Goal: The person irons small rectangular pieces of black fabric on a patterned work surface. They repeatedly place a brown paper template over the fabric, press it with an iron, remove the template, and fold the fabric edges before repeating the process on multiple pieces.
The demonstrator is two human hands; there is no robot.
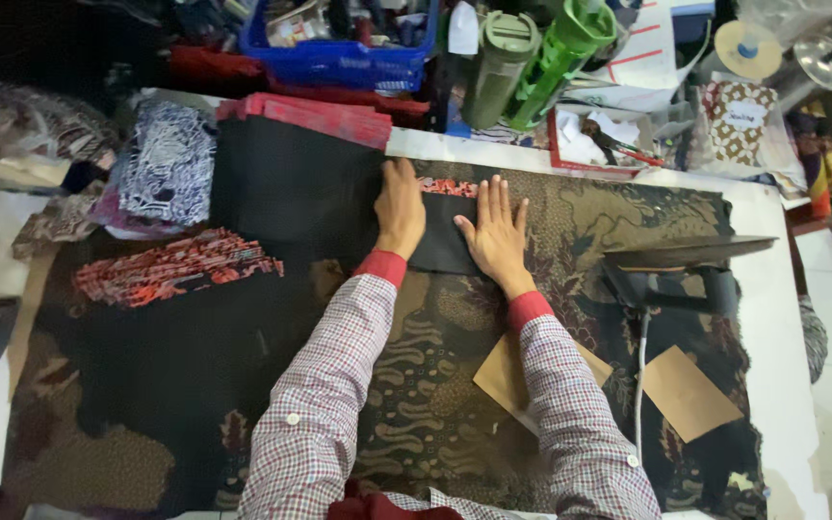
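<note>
Both hands are lying flat, fingers extended, gripping nothing: the left hand [400, 207] and right hand [496, 234] are pressing a black fabric piece [443, 243] onto the batik-covered counter [435, 385]. An iron [671, 270] is sitting nearby at right; open room is lying toward the person.

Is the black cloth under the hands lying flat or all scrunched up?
Flat. Both hands press palm-down on the black cloth, which shows no bunching.

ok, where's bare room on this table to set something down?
Free: patterned cloth between the sleeves, near edge; also left of the left hand, below the red print strips. Crowded: back edge with blue basket and bottles; iron and cardboard pieces beside the right hand.
</note>
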